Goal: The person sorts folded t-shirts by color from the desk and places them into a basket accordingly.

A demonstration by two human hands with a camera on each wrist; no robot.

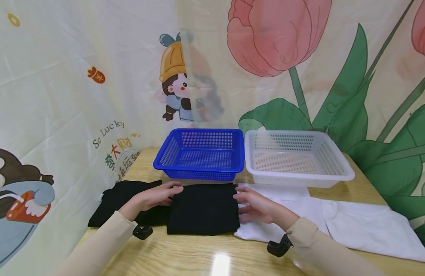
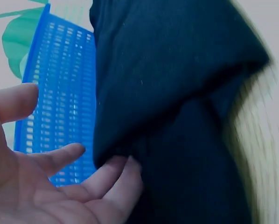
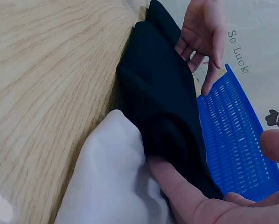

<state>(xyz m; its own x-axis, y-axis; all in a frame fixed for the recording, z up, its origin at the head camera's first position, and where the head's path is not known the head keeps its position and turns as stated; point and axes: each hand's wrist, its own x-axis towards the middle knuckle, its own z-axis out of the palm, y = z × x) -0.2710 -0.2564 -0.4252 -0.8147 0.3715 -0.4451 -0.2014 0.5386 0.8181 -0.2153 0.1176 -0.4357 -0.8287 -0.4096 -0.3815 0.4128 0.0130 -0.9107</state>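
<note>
In the head view a folded black cloth (image 1: 203, 211) lies flat on the table. My left hand (image 1: 158, 196) is at its left edge, with loosely bent fingers. Up close in the left wrist view, two fingertips of that hand touch the edge of the black fabric (image 2: 163, 79), and the thumb stands apart. At the right edge is my right hand (image 1: 256, 205), its thumb spread away. One finger of it reaches in between the black cloth (image 3: 153, 93) and a white cloth (image 3: 111, 163); its tip is partly hidden. Neither hand visibly grips the fabric.
Behind the cloths stand a blue perforated basket (image 1: 198, 174) and a white one (image 1: 295, 180), side by side. Another black cloth (image 1: 119, 203) lies to the left. White folded cloths (image 1: 368, 226) spread to the right. A printed curtain (image 1: 212, 96) hangs behind the wooden table (image 1: 171, 253).
</note>
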